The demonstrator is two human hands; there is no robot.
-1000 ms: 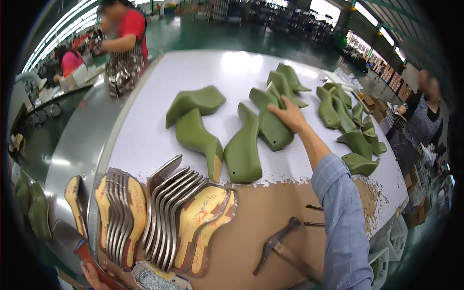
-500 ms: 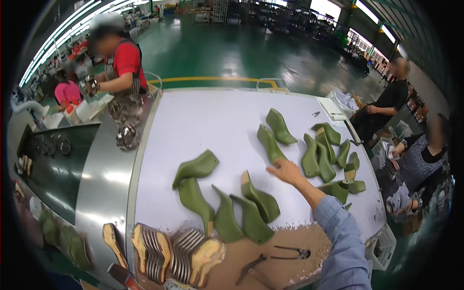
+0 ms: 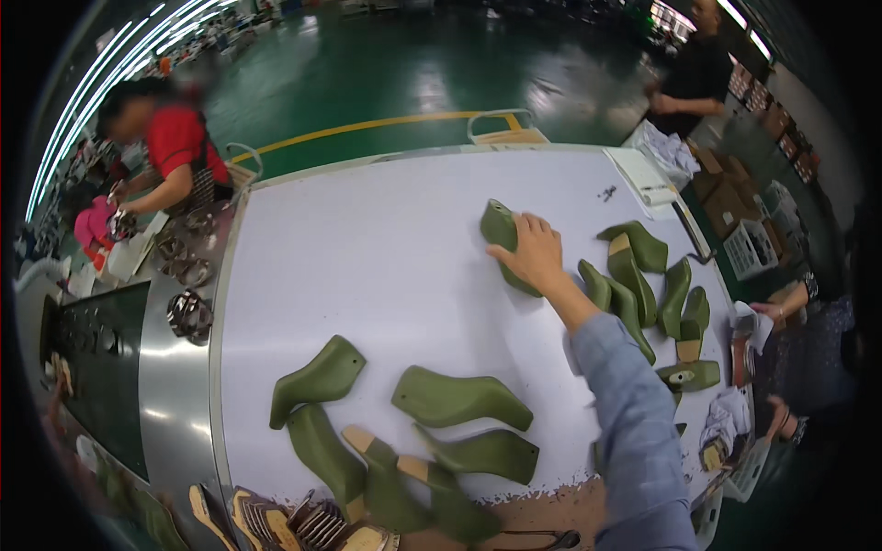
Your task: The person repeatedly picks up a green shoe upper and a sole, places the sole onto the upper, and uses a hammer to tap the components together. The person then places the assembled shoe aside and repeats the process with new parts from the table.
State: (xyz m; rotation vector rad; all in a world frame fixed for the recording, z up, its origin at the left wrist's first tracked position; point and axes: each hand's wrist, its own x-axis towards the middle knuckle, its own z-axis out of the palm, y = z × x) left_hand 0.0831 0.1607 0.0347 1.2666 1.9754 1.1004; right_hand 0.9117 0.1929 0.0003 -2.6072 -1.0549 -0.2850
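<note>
White table (image 3: 386, 239) | right hand (image 3: 531, 253) fingers grasping olive-green shoe last (image 3: 501, 234) (smooth, heel upward) | left hand unseen

- The shoe form (image 3: 503, 241) under the right hand (image 3: 533, 253) is dull green.
- The sleeve (image 3: 634, 432) behind that hand is light blue.
- The table (image 3: 386, 266) under the hand is plain white.
- The floor (image 3: 386, 83) far past the hand is dark green with a yellow line (image 3: 367, 129).

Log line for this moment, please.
right hand on green shoe last | white table | left hand out of view
</note>
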